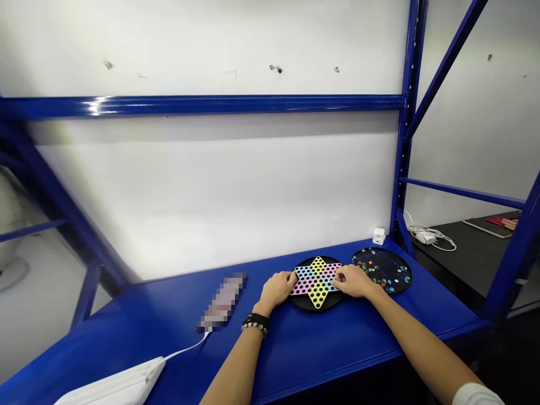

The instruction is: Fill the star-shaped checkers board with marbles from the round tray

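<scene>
A round black Chinese checkers board (317, 279) with a star of yellow, pink and blue fields lies on the blue shelf (295, 343). My left hand (277, 288) rests curled at the board's left edge, touching it. My right hand (352, 280) lies on the board's right side, fingers bent and pressed together at the star's right point; whether it holds a marble is hidden. Just right of the board sits a round black tray (386, 269) holding several coloured marbles.
A blurred-out phone (223, 302) lies left of the board, its white cable running to a white object (113, 385) at the front left. A white charger (379, 236) stands by the wall. A blue upright (405, 140) bounds the shelf; beyond lies a black table (468, 253) with cables.
</scene>
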A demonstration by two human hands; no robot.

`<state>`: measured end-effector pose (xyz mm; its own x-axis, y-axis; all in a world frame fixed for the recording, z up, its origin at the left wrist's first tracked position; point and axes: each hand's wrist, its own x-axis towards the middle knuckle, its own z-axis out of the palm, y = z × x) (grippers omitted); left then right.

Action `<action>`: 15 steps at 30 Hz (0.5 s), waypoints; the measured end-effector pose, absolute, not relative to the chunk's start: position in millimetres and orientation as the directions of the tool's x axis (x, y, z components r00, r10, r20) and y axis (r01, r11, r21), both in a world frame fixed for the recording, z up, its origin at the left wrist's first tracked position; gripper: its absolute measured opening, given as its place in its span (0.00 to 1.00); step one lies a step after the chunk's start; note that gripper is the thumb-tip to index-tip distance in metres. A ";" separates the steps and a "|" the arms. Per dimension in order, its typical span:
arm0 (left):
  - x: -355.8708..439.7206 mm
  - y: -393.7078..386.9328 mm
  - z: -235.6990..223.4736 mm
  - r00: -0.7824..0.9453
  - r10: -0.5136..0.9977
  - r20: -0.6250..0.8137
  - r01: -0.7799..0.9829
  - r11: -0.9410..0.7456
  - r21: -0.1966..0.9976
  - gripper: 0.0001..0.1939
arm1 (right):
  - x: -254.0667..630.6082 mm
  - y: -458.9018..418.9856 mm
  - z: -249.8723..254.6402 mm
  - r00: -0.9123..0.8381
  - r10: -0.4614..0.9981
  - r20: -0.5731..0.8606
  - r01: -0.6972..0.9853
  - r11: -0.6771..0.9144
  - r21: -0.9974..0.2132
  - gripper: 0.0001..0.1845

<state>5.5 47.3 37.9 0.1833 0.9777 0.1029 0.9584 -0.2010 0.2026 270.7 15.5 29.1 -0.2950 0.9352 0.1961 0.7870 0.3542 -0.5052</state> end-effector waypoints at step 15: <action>83.3 18.2 52.8 0.221 0.788 0.574 0.828 -0.462 0.316 0.21 | 230.4 13.2 33.1 -0.428 0.903 -0.033 -0.086 -0.076 -0.993 0.34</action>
<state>83.3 18.2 52.8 0.2212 0.7885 0.5739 0.8284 -0.4625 0.3160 230.4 13.2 33.1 -0.4277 0.9034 -0.0327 -0.0856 -0.0764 -0.9934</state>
